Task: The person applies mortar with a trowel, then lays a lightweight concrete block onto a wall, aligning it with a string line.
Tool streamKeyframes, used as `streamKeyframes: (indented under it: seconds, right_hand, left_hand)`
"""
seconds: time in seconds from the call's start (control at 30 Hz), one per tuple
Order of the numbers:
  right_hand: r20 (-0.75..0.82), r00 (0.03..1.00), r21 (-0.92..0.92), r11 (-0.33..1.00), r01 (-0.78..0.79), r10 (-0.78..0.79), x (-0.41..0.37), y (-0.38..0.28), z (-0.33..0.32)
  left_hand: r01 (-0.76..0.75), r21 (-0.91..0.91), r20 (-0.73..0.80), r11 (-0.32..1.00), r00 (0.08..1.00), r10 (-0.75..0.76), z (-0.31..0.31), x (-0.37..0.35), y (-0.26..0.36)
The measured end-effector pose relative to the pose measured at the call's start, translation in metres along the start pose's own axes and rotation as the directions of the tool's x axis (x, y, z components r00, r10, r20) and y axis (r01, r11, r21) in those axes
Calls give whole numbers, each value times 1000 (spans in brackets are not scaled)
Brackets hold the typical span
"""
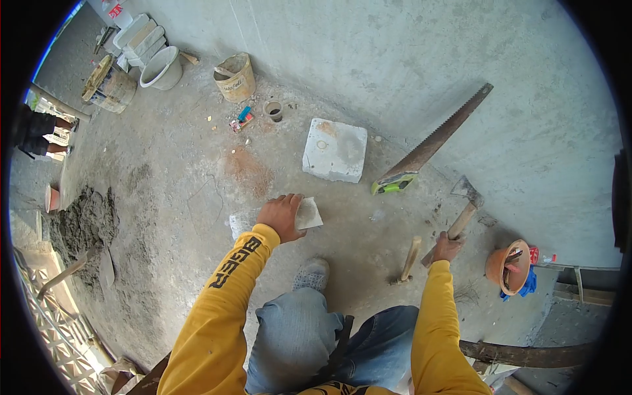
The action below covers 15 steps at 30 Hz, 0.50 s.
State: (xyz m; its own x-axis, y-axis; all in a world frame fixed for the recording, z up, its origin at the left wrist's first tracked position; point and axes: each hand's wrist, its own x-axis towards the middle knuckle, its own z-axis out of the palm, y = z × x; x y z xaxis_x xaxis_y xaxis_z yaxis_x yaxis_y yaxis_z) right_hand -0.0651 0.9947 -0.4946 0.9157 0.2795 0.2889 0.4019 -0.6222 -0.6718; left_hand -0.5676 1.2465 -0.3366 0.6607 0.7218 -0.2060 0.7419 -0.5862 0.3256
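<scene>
My left hand [282,216] is wrapped over a pale, narrow piece of concrete block [309,214], whose ends show on both sides of the hand. In my right hand [447,247] is a hatchet [463,218], gripped by its wooden handle with the metal head pointing up and away from me. Left of that hand, a hammer [412,257] rests on the floor. Farther off lies a larger white block [334,150]. A handsaw [434,141] with a green handle leans against the wall beside it.
At right stands an orange bucket [498,268] holding tools. Along the wall are a labelled bucket [236,79], a plastic cup [273,110], a basin [162,70] and stacked blocks [141,39]. Wet mortar [85,224] with a shovel [106,266] lies left. Another person's legs [49,135] show far left.
</scene>
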Motion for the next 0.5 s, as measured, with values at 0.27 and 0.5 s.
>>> streamKeyframes:
  seconds: [0.27, 0.5]
  right_hand:
    - [371, 926, 569, 804, -173, -63, -29, -238, -169]
    - [786, 579, 205, 975, 88, -218, -150, -289, -143]
  left_hand:
    - [166, 22, 9, 986, 986, -166, 2, -12, 17]
    - [203, 48, 38, 978, 978, -205, -10, -5, 20]
